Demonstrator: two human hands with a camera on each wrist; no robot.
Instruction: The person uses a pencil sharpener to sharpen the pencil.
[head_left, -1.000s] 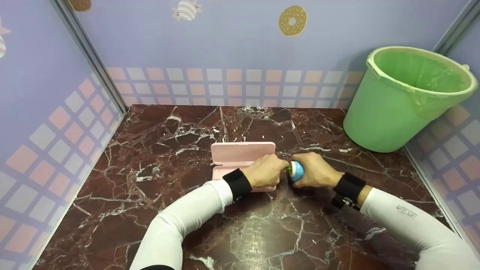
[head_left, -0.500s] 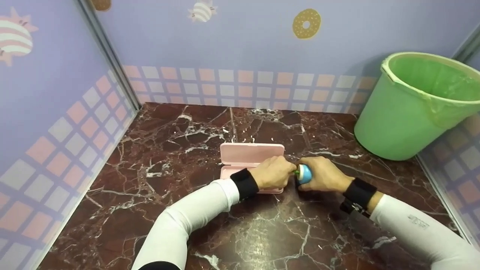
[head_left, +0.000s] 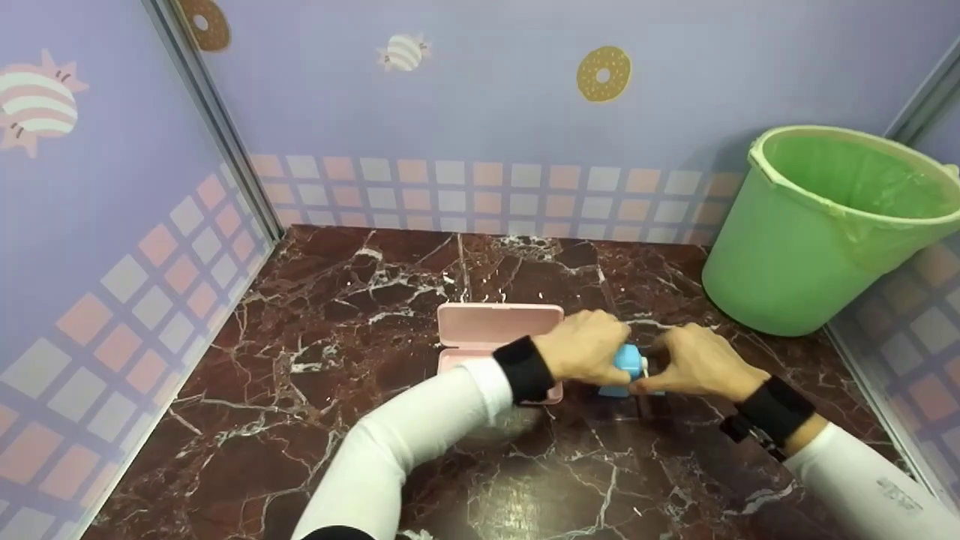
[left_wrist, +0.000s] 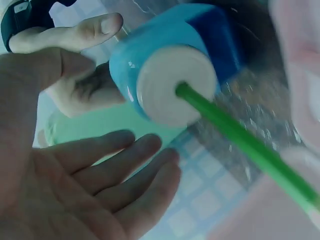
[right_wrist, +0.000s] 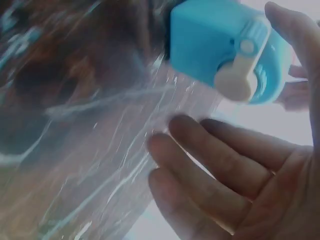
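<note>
Blue sharpener (head_left: 628,362), green pencil (left_wrist: 240,132) projecting, is sitting between left grip (head_left: 585,346) and right grip (head_left: 701,364), both spread; a pink case (head_left: 491,325) is lying open left of them; beyond the right grip, a green bucket (head_left: 795,259) is standing.

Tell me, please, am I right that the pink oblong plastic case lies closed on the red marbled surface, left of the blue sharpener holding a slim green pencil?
Not quite: the pink oblong plastic case is open, its lid folded back, as the head view shows. It does lie on the red marbled surface, left of the blue sharpener holding a slim green pencil.
</note>
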